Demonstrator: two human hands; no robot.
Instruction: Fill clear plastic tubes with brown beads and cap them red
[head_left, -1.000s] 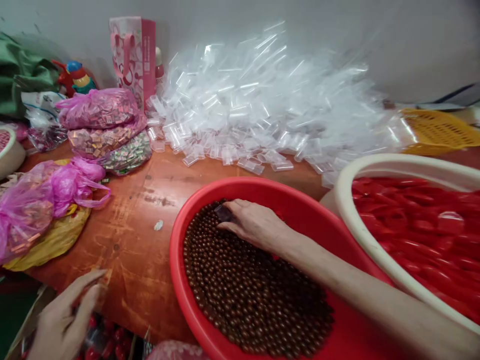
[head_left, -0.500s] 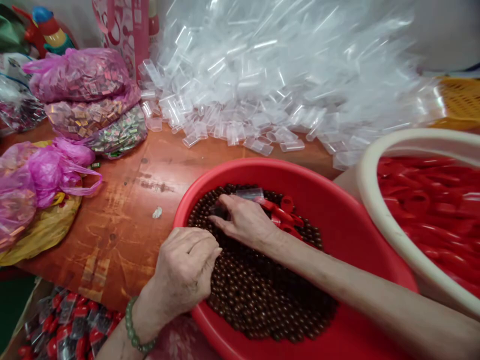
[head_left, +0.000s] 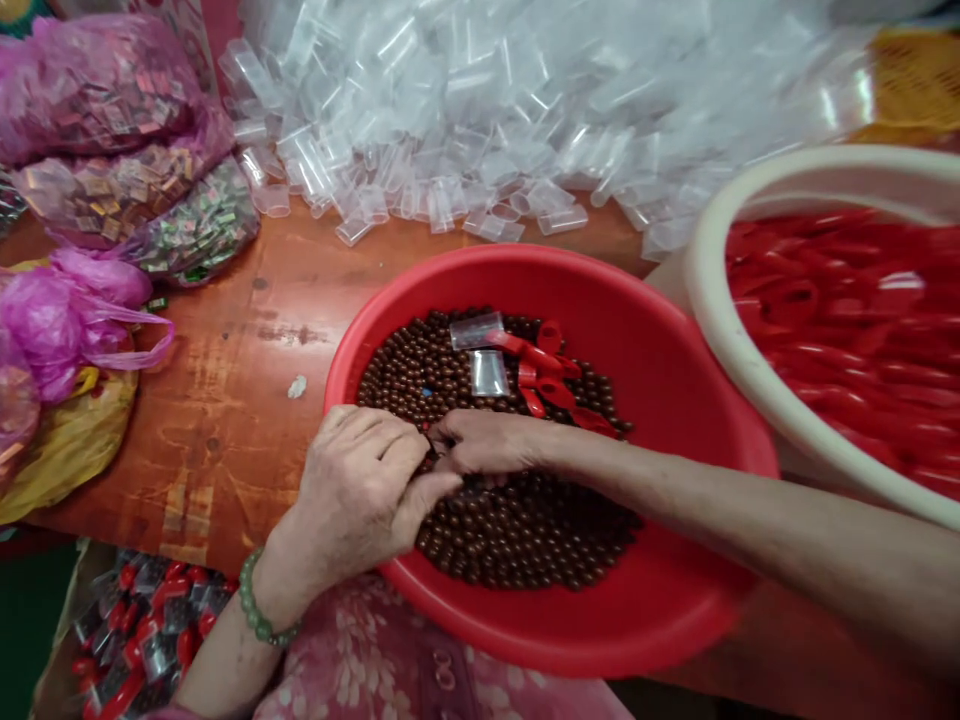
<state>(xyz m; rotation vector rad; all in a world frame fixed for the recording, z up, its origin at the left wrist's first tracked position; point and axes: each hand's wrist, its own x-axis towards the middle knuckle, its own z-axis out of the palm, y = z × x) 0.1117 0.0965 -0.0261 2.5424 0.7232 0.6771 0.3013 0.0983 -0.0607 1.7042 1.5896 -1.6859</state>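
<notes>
My left hand [head_left: 367,480], with a green bead bracelet [head_left: 255,600] on its wrist, is at the left rim of a red basin [head_left: 675,380]. Its fingers are curled closed, and what they hold is hidden; a bit of red shows between the hands. Fingertip to fingertip with it, my right hand [head_left: 487,443] reaches in low over small glossy brown balls [head_left: 510,545]. Its fingers are bent together, their grip out of sight. Just beyond lie two short clear plastic tubes [head_left: 489,373] and several red plastic caps [head_left: 551,375] on the balls.
A heap of clear tubes [head_left: 450,130] covers the back of the wooden table [head_left: 225,400]. At right stands a cream tub [head_left: 709,260] of red plastic parts [head_left: 840,330]. Pink bags [head_left: 112,110] of small pieces lie left. Below, a box holds red-capped clear containers [head_left: 150,620].
My right hand has drawn back from the clear tubes to meet my left hand, uncovering a second tube. The camera view has tilted down, showing more of the patterned clothing.
</notes>
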